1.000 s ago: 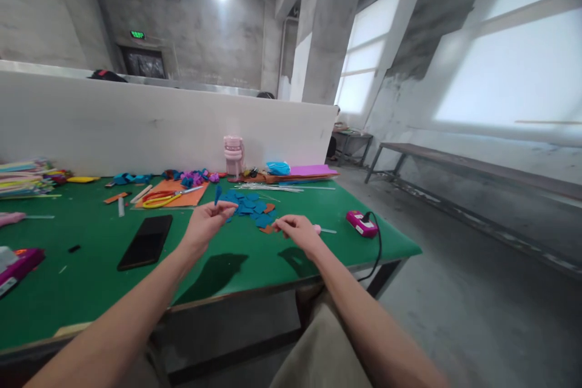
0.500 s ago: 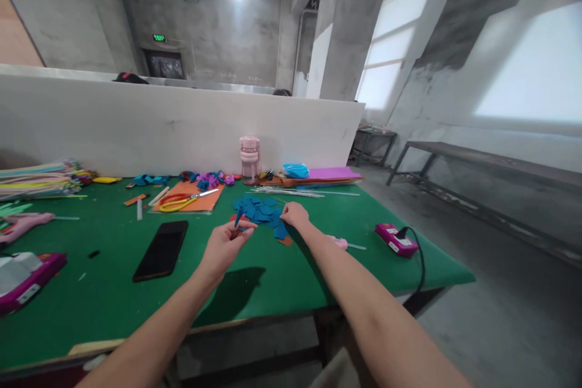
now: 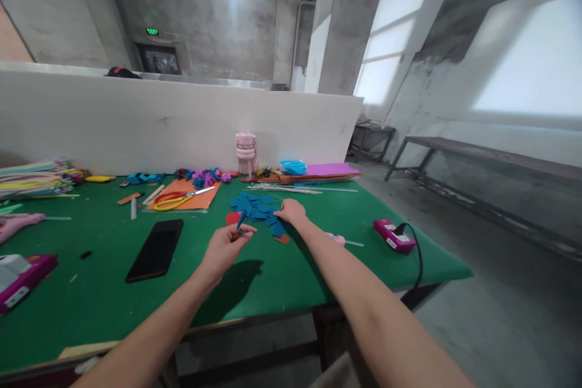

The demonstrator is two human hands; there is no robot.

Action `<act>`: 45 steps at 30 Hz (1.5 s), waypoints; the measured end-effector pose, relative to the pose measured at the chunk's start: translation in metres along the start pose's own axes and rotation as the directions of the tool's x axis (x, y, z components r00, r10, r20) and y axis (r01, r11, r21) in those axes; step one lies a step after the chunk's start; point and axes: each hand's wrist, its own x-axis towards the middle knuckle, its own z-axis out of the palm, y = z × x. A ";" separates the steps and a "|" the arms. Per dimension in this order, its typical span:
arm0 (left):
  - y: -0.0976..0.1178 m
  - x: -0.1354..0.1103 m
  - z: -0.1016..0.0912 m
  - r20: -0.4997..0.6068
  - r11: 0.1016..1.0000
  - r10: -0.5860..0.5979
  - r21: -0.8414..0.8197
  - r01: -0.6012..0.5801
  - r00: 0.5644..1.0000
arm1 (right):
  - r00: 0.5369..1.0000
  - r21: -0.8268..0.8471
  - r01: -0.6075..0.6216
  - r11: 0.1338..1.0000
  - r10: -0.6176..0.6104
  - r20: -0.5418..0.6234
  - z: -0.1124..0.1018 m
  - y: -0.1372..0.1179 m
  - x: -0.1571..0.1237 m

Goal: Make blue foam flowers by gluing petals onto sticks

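Note:
My left hand (image 3: 227, 244) is closed in a pinch around a small blue pointed piece (image 3: 241, 219), which stands up from the fingertips above the table. Right beside it lies a flat red piece (image 3: 233, 218). A loose pile of blue cut pieces (image 3: 254, 205), felt or paper, spreads between and beyond the hands. My right hand (image 3: 291, 211) is lowered to the pile's right edge with its fingertips pinched together against the blue pieces. What those fingers hold, if anything, is too small to tell. An orange-brown piece (image 3: 282, 238) sits at the pile's near edge.
Left of the hands are a black phone (image 3: 155, 250) and red-yellow scissors (image 3: 175, 200) on an orange sheet. A pink glue gun (image 3: 336, 239) lies under my right forearm. A magenta power strip (image 3: 393, 235) is at right. Behind stands a pink bottle (image 3: 246, 156) before a white partition (image 3: 182, 121).
The view has shifted slightly, and more of the red piece shows beside my left hand. The blue piece in that hand leans more to the right. My right hand stays at the pile.

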 end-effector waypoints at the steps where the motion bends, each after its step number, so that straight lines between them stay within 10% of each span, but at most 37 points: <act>1: 0.000 -0.001 0.000 0.006 1.000 -0.006 0.001 0.006 1.000 | 1.000 0.014 0.004 1.000 -0.004 -0.008 0.002 -0.001 0.000; 17: -0.007 0.004 -0.002 0.037 0.997 0.042 0.060 -0.044 0.998 | 0.970 0.163 0.187 0.969 -0.156 -0.186 -0.046 0.011 -0.030; 22: 0.004 0.001 -0.004 -0.002 0.994 0.082 0.078 -0.081 0.997 | 0.939 0.225 0.339 0.913 -0.314 -0.140 -0.056 -0.008 -0.089; 26: 0.011 -0.008 0.000 0.220 0.983 0.021 0.172 -0.059 0.975 | 0.873 0.345 0.470 0.813 -0.486 -0.043 -0.045 -0.019 -0.156; 31: -0.004 -0.017 0.015 0.392 0.984 -0.034 0.175 -0.038 0.919 | 0.893 0.442 0.393 0.806 -0.449 0.023 -0.033 -0.012 -0.181; 41: -0.007 -0.018 0.033 0.336 0.980 -0.087 0.198 0.020 0.938 | 0.903 0.507 0.371 0.778 -0.429 -0.003 -0.028 0.007 -0.175; 45: -0.010 -0.015 0.032 0.194 0.968 -0.119 0.241 0.070 0.974 | 0.959 0.420 0.273 0.865 -0.209 -0.192 -0.049 0.041 -0.166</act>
